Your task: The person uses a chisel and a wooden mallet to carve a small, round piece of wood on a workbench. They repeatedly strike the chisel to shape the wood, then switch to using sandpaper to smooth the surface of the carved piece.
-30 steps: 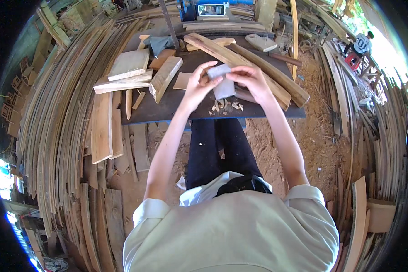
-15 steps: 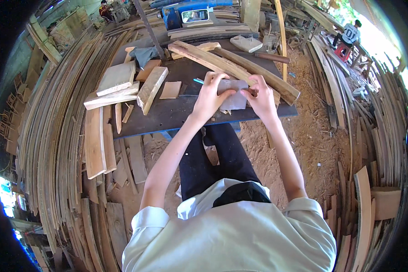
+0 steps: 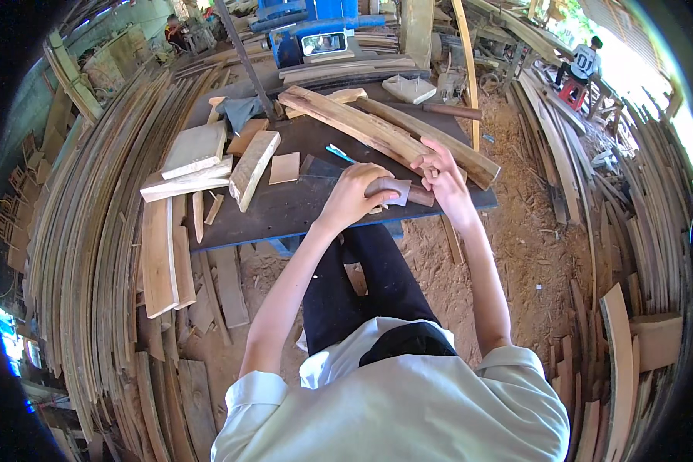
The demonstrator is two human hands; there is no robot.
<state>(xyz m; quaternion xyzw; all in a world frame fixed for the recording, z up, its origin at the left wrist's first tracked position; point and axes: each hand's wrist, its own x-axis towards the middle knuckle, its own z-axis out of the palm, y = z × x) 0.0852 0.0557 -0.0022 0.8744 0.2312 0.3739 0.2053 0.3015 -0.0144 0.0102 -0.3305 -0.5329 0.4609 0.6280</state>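
Observation:
My left hand (image 3: 356, 194) is closed over a small sheet of greyish paper, seemingly sandpaper (image 3: 397, 189), bent in a curve. Out of its right side shows a brown rounded wooden piece (image 3: 421, 195); the rest of that piece is hidden by the sheet and my fingers. My right hand (image 3: 441, 173) is raised beside its right end, fingers apart and partly bent, with nothing seen in them. Both hands are over the near edge of a dark worktable (image 3: 262, 218). Past my left hand lie a thin blue-and-white stick (image 3: 339, 153) and a dark flat piece (image 3: 320, 167).
Thick wooden boards (image 3: 362, 123) lie across the table's far side. Wood blocks (image 3: 195, 148), a small square piece (image 3: 285, 168) and a grey cloth (image 3: 242, 113) are at left. A phone (image 3: 323, 44) stands by a blue machine (image 3: 285, 15). Another person (image 3: 584, 61) sits far right.
The sheet, held out flat between both hands before, is now curved under my left hand, with the brown wooden piece showing. My right hand has let go of it. The view has shifted slightly.

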